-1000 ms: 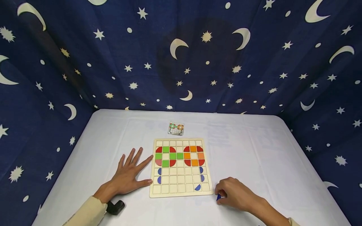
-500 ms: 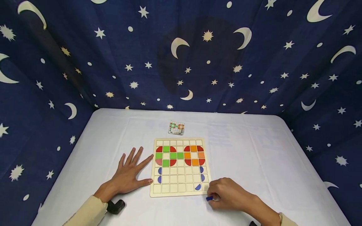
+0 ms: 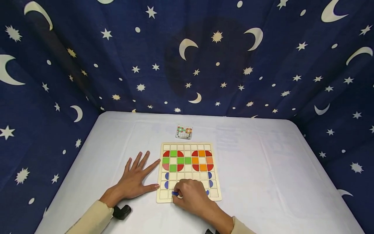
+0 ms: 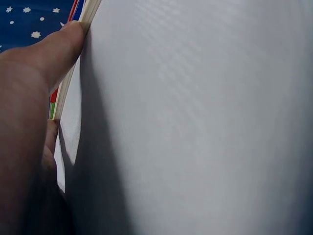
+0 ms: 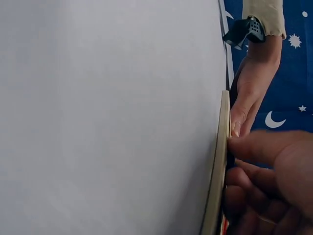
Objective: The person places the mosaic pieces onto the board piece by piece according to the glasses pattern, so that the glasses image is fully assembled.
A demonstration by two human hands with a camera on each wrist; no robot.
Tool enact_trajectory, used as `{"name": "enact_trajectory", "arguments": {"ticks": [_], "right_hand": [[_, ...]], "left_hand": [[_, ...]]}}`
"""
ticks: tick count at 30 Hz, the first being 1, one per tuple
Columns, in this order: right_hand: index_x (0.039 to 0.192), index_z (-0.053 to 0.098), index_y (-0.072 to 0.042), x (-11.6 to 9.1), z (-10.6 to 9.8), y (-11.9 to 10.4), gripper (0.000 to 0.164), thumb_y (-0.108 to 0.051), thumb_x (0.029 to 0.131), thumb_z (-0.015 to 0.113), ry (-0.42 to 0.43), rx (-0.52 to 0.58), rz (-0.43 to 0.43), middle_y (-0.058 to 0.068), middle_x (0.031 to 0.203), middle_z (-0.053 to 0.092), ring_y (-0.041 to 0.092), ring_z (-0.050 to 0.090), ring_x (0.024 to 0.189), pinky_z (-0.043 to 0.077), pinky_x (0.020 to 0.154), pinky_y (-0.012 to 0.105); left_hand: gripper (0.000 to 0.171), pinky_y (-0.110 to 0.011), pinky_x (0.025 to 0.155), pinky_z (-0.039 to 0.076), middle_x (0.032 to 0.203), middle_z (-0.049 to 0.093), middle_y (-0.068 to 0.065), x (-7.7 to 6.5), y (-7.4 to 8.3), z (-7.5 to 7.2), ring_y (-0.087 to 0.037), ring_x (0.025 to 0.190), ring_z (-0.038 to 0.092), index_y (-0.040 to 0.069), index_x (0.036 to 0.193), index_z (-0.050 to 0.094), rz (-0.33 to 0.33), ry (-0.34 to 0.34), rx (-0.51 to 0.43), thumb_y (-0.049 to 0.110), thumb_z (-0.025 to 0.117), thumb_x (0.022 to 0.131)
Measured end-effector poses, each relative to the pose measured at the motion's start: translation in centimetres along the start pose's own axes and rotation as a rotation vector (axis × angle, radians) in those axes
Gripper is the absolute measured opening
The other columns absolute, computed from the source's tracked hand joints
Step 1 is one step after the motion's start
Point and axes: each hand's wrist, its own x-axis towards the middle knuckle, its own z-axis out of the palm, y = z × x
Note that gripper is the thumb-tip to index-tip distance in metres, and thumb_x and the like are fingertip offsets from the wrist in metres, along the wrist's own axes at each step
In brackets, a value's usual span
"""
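Observation:
A square wooden grid board (image 3: 164,194) lies on the table, with red, green and orange tiles in its upper rows. Blue half-circle tiles (image 3: 167,175) line both sides lower down. Over the board's bottom rows my right hand (image 3: 193,196) pinches a small blue tile (image 3: 175,193) between thumb and index finger, covering several cells and part of another blue tile (image 3: 207,192). Spread flat at the left, my left hand (image 3: 132,182) has thumb and index fingertips at the board's edge. The left wrist view shows its thumb (image 4: 66,41) against the board's side.
A small pattern card (image 3: 184,132) in a clear sleeve lies behind the board. White cloth (image 3: 251,156) covers the table. Dark blue curtains (image 3: 131,48) with moons and stars stand around the back and sides. A black wrist device (image 3: 122,212) sits under the left forearm.
My right hand has moved left with the blue tile, from beside the board's lower right corner to over its bottom left cells. The left hand keeps its place by the board.

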Motion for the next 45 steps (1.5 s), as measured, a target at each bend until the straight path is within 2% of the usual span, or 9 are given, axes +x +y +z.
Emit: {"name": "enact_trajectory", "arguments": {"ticks": [4, 10, 18, 23, 29, 35, 40, 42, 45], "right_hand": [[0.079, 0.078, -0.015, -0.3, 0.5, -0.3, 0.008, -0.021, 0.08, 0.082, 0.01, 0.053, 0.035, -0.016, 0.067, 0.058, -0.01, 0.045, 0.06, 0.036, 0.052, 0.011], [0.075, 0.077, -0.017, -0.1, 1.1, -0.7, 0.01, -0.022, 0.079, 0.085, 0.05, 0.099, 0.085, -0.016, 0.066, 0.059, -0.009, 0.045, 0.059, 0.036, 0.052, 0.009], [0.079, 0.075, -0.015, 0.1, 0.7, -1.1, 0.011, -0.02, 0.079, 0.084, -0.024, 0.134, 0.178, -0.017, 0.066, 0.053, -0.005, 0.045, 0.059, 0.038, 0.054, 0.014], [0.085, 0.078, -0.014, -0.1, 0.5, -1.1, 0.007, -0.017, 0.08, 0.083, -0.017, 0.131, 0.138, -0.015, 0.068, 0.053, -0.004, 0.046, 0.061, 0.038, 0.056, 0.014], [0.081, 0.08, -0.014, 0.3, 0.9, -1.1, 0.006, -0.012, 0.077, 0.084, 0.043, 0.057, 0.046, -0.013, 0.072, 0.06, -0.007, 0.05, 0.065, 0.042, 0.057, 0.011], [0.085, 0.078, -0.015, 0.5, 0.8, -1.1, 0.008, -0.019, 0.08, 0.083, -0.034, 0.032, 0.063, -0.014, 0.075, 0.061, -0.007, 0.049, 0.066, 0.042, 0.058, 0.014], [0.09, 0.077, -0.014, 0.9, -0.4, -0.5, 0.013, -0.024, 0.083, 0.081, -0.064, 0.079, 0.069, -0.015, 0.07, 0.054, -0.005, 0.045, 0.063, 0.038, 0.055, 0.015], [0.091, 0.076, -0.013, 1.3, -1.3, 0.3, 0.011, -0.022, 0.084, 0.079, -0.033, 0.116, 0.091, -0.015, 0.069, 0.052, -0.003, 0.046, 0.061, 0.038, 0.054, 0.016], [0.09, 0.076, -0.013, 2.3, -3.1, 2.6, 0.006, -0.018, 0.087, 0.075, 0.037, 0.161, 0.135, -0.014, 0.071, 0.055, 0.0, 0.049, 0.06, 0.042, 0.053, 0.019]], "left_hand": [[0.089, -0.067, 0.109, 0.003, 0.162, 0.014, -0.017, 0.0, 0.0, -0.1, -0.042, 0.147, 0.004, 0.033, 0.154, 0.035, 0.005, 0.005, 0.009, 0.078, 0.055, 0.079], [0.089, -0.067, 0.109, 0.003, 0.162, 0.014, -0.018, -0.1, -0.1, -0.3, -0.043, 0.147, 0.004, 0.032, 0.154, 0.036, 0.006, 0.004, 0.006, 0.077, 0.056, 0.08], [0.089, -0.067, 0.109, 0.003, 0.161, 0.015, -0.018, -0.1, 0.0, -0.2, -0.043, 0.146, 0.005, 0.032, 0.153, 0.036, 0.005, 0.003, -0.006, 0.077, 0.057, 0.079], [0.089, -0.067, 0.109, 0.003, 0.161, 0.015, -0.018, -0.2, 0.2, -0.3, -0.043, 0.146, 0.005, 0.031, 0.153, 0.037, 0.006, 0.003, -0.008, 0.076, 0.058, 0.079], [0.089, -0.067, 0.109, 0.003, 0.161, 0.016, -0.019, -0.2, 0.1, -0.4, -0.043, 0.146, 0.006, 0.031, 0.153, 0.037, 0.007, 0.006, -0.01, 0.076, 0.059, 0.079], [0.089, -0.067, 0.109, 0.003, 0.161, 0.016, -0.019, -0.3, -0.1, -0.4, -0.044, 0.146, 0.006, 0.031, 0.153, 0.038, 0.006, 0.01, -0.008, 0.075, 0.059, 0.079], [0.089, -0.068, 0.108, 0.003, 0.161, 0.017, -0.019, -0.3, -0.2, -0.5, -0.044, 0.146, 0.007, 0.031, 0.153, 0.038, 0.004, 0.003, -0.014, 0.076, 0.059, 0.079], [0.088, -0.068, 0.108, 0.004, 0.16, 0.019, -0.019, -0.2, -0.2, -0.7, -0.044, 0.146, 0.008, 0.031, 0.152, 0.038, -0.003, -0.008, -0.025, 0.076, 0.059, 0.079], [0.084, -0.07, 0.107, 0.008, 0.158, 0.024, -0.021, 0.4, -0.2, -1.7, -0.046, 0.144, 0.015, 0.03, 0.15, 0.042, -0.027, -0.069, -0.067, 0.073, 0.061, 0.08]]}}
